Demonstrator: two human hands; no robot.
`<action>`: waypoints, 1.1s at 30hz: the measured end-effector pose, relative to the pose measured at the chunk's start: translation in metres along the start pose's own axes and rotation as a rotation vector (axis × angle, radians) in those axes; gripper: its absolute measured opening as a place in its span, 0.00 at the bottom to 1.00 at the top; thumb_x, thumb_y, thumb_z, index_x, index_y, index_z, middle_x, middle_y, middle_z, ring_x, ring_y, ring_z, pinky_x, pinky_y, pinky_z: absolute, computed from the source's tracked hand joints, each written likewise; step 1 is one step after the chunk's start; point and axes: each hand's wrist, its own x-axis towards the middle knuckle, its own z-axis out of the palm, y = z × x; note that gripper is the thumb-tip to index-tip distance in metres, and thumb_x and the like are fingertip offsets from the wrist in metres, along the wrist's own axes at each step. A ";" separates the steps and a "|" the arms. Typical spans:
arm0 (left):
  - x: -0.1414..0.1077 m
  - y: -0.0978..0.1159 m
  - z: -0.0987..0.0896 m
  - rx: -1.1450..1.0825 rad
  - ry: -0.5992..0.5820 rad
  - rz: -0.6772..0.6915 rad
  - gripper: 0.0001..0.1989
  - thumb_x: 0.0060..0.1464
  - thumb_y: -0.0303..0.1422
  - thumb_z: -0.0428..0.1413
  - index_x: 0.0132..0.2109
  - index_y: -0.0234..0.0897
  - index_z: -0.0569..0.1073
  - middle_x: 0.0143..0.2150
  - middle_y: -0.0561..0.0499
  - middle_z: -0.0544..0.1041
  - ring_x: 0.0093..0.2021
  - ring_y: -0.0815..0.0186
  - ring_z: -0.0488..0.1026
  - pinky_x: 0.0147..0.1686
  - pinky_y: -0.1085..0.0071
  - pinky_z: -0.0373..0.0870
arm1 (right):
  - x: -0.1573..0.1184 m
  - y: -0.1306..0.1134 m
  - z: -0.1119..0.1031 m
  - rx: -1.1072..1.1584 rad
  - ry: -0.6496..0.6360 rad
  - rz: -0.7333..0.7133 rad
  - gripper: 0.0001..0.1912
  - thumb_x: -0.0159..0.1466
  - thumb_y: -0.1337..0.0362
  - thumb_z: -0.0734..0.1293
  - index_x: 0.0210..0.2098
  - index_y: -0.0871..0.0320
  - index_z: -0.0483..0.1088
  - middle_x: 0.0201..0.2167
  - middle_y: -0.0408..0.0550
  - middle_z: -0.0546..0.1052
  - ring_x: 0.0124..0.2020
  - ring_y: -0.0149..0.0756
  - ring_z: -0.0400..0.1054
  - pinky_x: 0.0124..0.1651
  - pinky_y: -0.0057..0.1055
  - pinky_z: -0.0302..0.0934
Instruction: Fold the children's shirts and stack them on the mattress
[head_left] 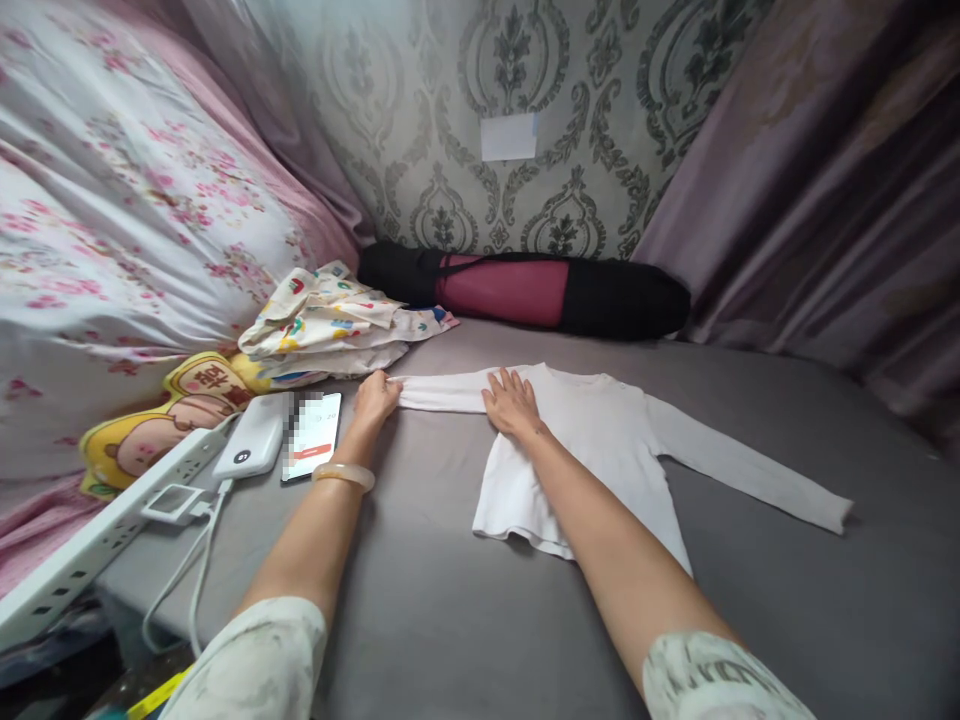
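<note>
A white long-sleeved shirt [600, 440] lies spread on the grey sheet [420, 600], its collar toward the wall. My left hand [376, 398] is closed on the cuff of the sleeve that stretches out to the left. Flat on that sleeve near the shoulder rests my right hand [511, 403], fingers spread. The other sleeve reaches out to the right, untouched by either hand.
Left of my left hand are a phone [312, 437], a white power bank [251, 436], a power strip [112, 510] with cables and a yellow plush [172, 425]. Folded patterned clothes [330, 320] and a black and maroon rolled bag [517, 290] lie toward the wall.
</note>
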 end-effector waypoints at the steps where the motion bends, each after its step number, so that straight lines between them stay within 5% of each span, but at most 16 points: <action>1: -0.004 0.003 -0.001 0.017 0.015 -0.014 0.20 0.58 0.38 0.50 0.53 0.31 0.69 0.53 0.34 0.74 0.54 0.49 0.71 0.48 0.62 0.67 | 0.001 0.000 -0.001 0.022 -0.004 -0.001 0.30 0.71 0.53 0.49 0.69 0.57 0.52 0.72 0.51 0.47 0.72 0.46 0.35 0.69 0.47 0.28; 5: -0.027 0.021 -0.008 0.102 0.172 -0.059 0.29 0.56 0.39 0.55 0.58 0.23 0.62 0.57 0.26 0.66 0.52 0.45 0.72 0.49 0.59 0.67 | 0.005 0.013 -0.014 0.327 0.007 0.026 0.30 0.70 0.53 0.51 0.69 0.58 0.52 0.71 0.51 0.50 0.71 0.39 0.41 0.70 0.41 0.35; 8: -0.051 0.031 -0.017 0.174 0.235 0.012 0.26 0.56 0.39 0.55 0.56 0.24 0.65 0.56 0.26 0.67 0.54 0.44 0.70 0.50 0.58 0.66 | -0.009 0.040 -0.030 0.625 0.180 0.077 0.27 0.70 0.56 0.53 0.65 0.59 0.58 0.66 0.53 0.61 0.66 0.34 0.56 0.65 0.32 0.50; 11: -0.083 0.034 -0.023 0.109 -0.045 0.190 0.18 0.58 0.41 0.51 0.47 0.30 0.72 0.46 0.36 0.77 0.47 0.52 0.74 0.44 0.64 0.67 | -0.051 0.078 -0.048 0.733 0.323 0.140 0.19 0.66 0.62 0.58 0.55 0.60 0.67 0.54 0.56 0.74 0.54 0.36 0.70 0.57 0.32 0.61; 14: -0.119 0.035 -0.021 -0.009 -0.409 0.347 0.17 0.56 0.44 0.50 0.36 0.35 0.74 0.31 0.46 0.79 0.34 0.60 0.75 0.33 0.71 0.65 | -0.114 0.116 -0.066 0.751 0.290 0.267 0.13 0.65 0.63 0.59 0.45 0.59 0.71 0.38 0.52 0.80 0.35 0.34 0.75 0.40 0.29 0.68; 19: -0.166 0.036 -0.010 -0.048 -0.494 0.371 0.19 0.53 0.48 0.51 0.29 0.37 0.74 0.24 0.50 0.76 0.28 0.63 0.72 0.28 0.72 0.61 | -0.219 0.154 -0.081 0.431 0.245 0.491 0.11 0.64 0.62 0.60 0.35 0.59 0.73 0.29 0.47 0.79 0.27 0.32 0.72 0.31 0.25 0.61; 24: -0.187 0.046 -0.003 -0.006 -0.421 0.362 0.17 0.51 0.47 0.53 0.30 0.37 0.73 0.26 0.50 0.76 0.29 0.63 0.71 0.29 0.72 0.61 | -0.271 0.144 -0.082 0.100 0.098 0.548 0.14 0.64 0.56 0.61 0.31 0.57 0.74 0.30 0.48 0.79 0.32 0.37 0.72 0.32 0.27 0.56; 33: -0.201 0.058 -0.005 0.101 -0.461 0.328 0.18 0.49 0.48 0.54 0.28 0.37 0.72 0.24 0.51 0.74 0.29 0.64 0.70 0.28 0.72 0.58 | -0.278 0.110 -0.078 -0.010 0.028 0.562 0.12 0.65 0.55 0.60 0.36 0.54 0.72 0.37 0.50 0.78 0.36 0.40 0.71 0.33 0.30 0.52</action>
